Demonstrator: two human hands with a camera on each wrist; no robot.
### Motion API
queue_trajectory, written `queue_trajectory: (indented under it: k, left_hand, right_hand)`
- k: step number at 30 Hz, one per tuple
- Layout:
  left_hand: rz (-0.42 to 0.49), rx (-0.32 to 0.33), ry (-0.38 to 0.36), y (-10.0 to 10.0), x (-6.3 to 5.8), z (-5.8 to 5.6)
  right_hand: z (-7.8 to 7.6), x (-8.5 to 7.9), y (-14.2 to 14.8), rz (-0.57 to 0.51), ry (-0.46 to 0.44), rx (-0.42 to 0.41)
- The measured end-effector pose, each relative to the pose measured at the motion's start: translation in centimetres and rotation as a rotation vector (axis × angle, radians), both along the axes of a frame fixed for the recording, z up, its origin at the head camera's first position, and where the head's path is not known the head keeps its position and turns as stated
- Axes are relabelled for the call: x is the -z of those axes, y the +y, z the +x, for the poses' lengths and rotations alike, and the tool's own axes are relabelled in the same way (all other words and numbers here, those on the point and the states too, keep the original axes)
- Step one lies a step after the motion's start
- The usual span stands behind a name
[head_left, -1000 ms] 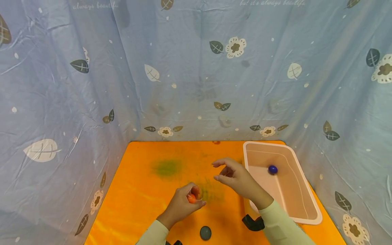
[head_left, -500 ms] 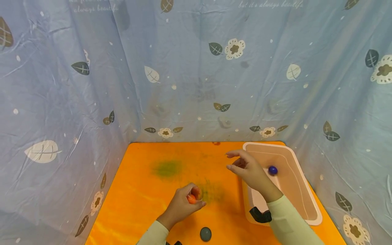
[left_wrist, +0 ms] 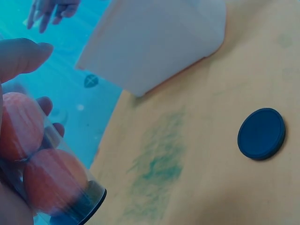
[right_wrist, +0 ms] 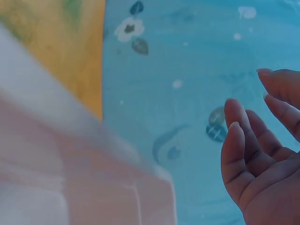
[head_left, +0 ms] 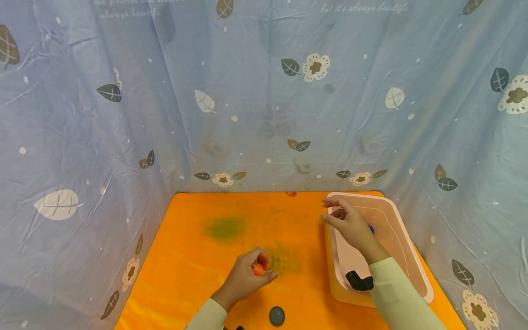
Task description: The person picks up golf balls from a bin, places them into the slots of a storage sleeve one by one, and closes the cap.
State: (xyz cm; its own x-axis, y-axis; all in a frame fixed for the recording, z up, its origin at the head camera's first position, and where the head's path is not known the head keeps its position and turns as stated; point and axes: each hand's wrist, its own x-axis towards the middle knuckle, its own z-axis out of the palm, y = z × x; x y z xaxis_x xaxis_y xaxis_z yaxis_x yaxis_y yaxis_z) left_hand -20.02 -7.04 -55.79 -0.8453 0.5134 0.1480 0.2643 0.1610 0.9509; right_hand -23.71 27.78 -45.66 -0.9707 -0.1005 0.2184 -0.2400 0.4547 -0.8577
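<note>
My left hand [head_left: 245,277] grips a clear cylindrical container [left_wrist: 96,192], with its open mouth facing up in the head view. Inside it are two orange balls [left_wrist: 54,180], one above the other, in the left wrist view. A round dark lid [head_left: 277,316] lies flat on the table in front of that hand. My right hand [head_left: 350,224] hovers over the left side of a pale pink bin [head_left: 406,233], fingers loosely bent, nothing between them. Behind this hand a blue ball [head_left: 371,228] in the bin is mostly hidden.
An orange table [head_left: 185,256] with greenish stains carries everything. The bin stands at its right side. Blue patterned curtains [head_left: 255,91] enclose the back and both sides. A black wrist mount [head_left: 360,281] sits at my right sleeve.
My right hand has moved right and slightly away, from above the table to over the bin, and now covers most of the blue ball. The left hand and its container stay in place.
</note>
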Motion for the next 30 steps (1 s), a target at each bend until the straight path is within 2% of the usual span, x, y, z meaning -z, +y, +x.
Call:
queue_trajectory:
  k: [7,15,23,27,30]
  left_hand:
    - [-0.017,-0.015,0.026,-0.2,0.0,-0.1]
    - [-0.01,-0.02,0.02,-0.4,0.1,0.0]
    - [-0.017,-0.03,0.031,-0.5,0.0,0.1]
    - [-0.009,-0.038,0.035,-0.5,-0.4,0.3]
    - [-0.004,-0.044,0.035,-0.5,-0.6,0.5]
  right_hand:
    - [-1.4,1.1,2.3,0.029,-0.014,0.082]
    - [-2.7,2.4,5.2,0.083,-0.071,0.126]
    - [-3.6,4.2,7.6,0.01,-0.211,0.16]
    - [-4.0,5.0,8.5,0.018,-0.242,0.196]
    - [-4.1,5.6,9.0,0.044,-0.231,0.216]
